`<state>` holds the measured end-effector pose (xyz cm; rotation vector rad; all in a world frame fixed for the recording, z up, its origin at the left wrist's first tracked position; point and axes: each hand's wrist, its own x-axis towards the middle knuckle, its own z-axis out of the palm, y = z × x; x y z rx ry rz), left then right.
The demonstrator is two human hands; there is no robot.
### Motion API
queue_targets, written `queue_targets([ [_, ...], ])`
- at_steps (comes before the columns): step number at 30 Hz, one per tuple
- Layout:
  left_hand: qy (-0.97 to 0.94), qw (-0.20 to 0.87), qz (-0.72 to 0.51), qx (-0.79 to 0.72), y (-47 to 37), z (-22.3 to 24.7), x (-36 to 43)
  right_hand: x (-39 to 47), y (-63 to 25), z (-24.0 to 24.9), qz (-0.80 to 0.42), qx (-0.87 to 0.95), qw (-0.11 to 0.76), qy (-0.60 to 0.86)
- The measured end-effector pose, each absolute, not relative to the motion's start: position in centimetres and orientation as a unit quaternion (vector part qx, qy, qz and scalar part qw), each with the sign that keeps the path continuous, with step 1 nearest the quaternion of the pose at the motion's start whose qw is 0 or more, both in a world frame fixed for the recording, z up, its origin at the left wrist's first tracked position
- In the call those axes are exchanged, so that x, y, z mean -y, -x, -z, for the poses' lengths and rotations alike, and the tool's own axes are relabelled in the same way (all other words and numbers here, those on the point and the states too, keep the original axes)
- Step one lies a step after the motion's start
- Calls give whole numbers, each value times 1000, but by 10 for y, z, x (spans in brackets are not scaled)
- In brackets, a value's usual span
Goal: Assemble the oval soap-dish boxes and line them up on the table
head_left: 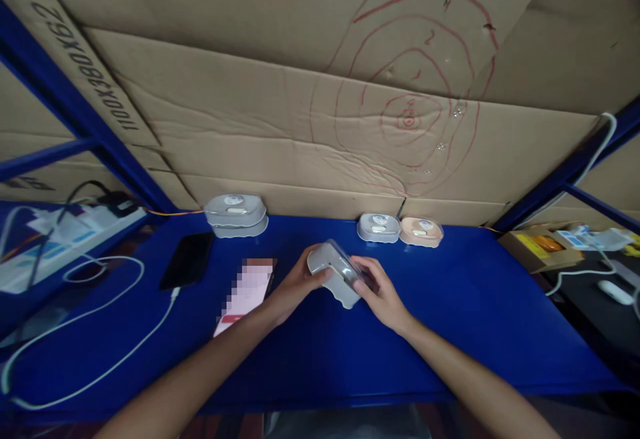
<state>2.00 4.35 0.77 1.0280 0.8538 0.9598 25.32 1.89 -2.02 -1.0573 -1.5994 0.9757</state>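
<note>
A grey case with a glossy clear top (340, 279) is held tilted above the blue table. My left hand (300, 276) wraps round its left end, with the thumb across the front. On the right side, my right hand (380, 291) grips the same case, its thumb on the glossy part. Behind my hands, near the cardboard, lie a stack of similar grey cases (236, 216), a single grey case (379, 228) and a beige one (421, 232) beside it.
On the blue table (450, 332) lie a lit phone (250, 289) and a dark phone (187, 260) near a white cable (173, 296). Power strips (70, 246) stand at far left. An open cardboard box (540, 249) is at right. A cardboard wall (250, 112) rises behind.
</note>
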Motion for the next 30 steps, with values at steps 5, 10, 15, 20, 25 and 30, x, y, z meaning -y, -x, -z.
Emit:
queue_targets([
  [5, -460, 673, -439, -377, -23, -10, -44, -18, -260, 28, -345, 698, 465, 422],
  [10, -473, 661, -454, -363, -25, -16, -41, -18, -266, 28, -309, 730, 449, 412],
  [15, -467, 666, -459, -357, -24, -14, -42, -18, -268, 29, -244, 776, 410, 412],
  [20, -455, 681, -456, -348, -22, -10, -47, -23, -269, 29, -216, 806, 386, 393],
  [25, -430, 718, -434, -335, -18, -16, -42, -14, -266, 24, -194, 829, 362, 380],
  [30, -413, 753, -417, -297, -11, -20, -37, 2, -260, 16, -132, 852, 346, 369],
])
